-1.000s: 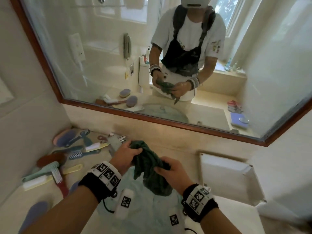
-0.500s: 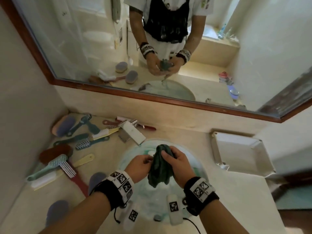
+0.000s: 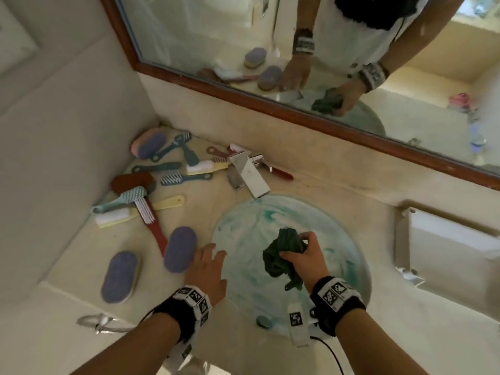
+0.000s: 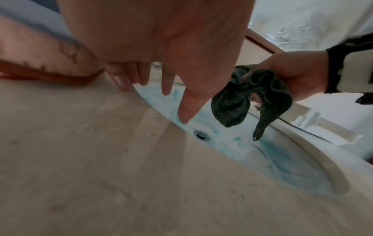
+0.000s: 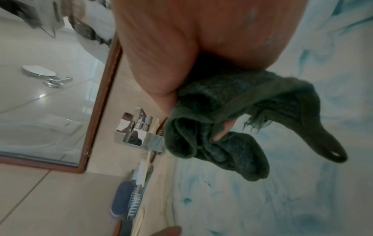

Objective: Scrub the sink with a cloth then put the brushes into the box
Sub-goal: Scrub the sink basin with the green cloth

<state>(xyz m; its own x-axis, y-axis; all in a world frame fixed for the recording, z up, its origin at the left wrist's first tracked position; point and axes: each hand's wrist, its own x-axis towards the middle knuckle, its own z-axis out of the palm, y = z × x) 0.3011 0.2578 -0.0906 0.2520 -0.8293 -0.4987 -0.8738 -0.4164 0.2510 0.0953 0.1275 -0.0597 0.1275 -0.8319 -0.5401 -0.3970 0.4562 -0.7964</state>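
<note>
**Cloth held over a blue-smeared basin**

The right hand (image 3: 303, 255) has its grip closed on a dark green terry cloth (image 3: 284, 255), fingers curled into the bunched folds. The cloth hangs in soft, crumpled lobes above the sink (image 3: 243, 226), and one frayed corner with a small hanging loop droops toward the bowl; from the left wrist view that tip is just above the surface, though I cannot tell whether it touches.

The sink is a round, smooth white bowl set into the table (image 3: 351, 342), its glaze streaked with swirls of blue-green cleaner. A small round metal overflow hole (image 4: 201, 135) sits in the near wall.

The left hand (image 3: 208, 272) holds nothing: its grip is open, fingers straight and spread, palm down over the rim at the sink's 9 o'clock, fingertips at the edge where the matte beige stone meets the glaze.

A boxy, mirror-polished chrome tap (image 3: 249, 175) juts in from 11 o'clock. The brushes (image 3: 151, 190) lie scattered on the table well out past 10 o'clock: slim plastic handles in teal, pale yellow and dark red with white bristle rows, plus oval pads topped in lilac foam, the nearest lilac pad (image 3: 180, 249) just beside the left hand. The box (image 3: 443, 239), a shallow white plastic tray with sloped walls, sits at 3 o'clock.
</note>
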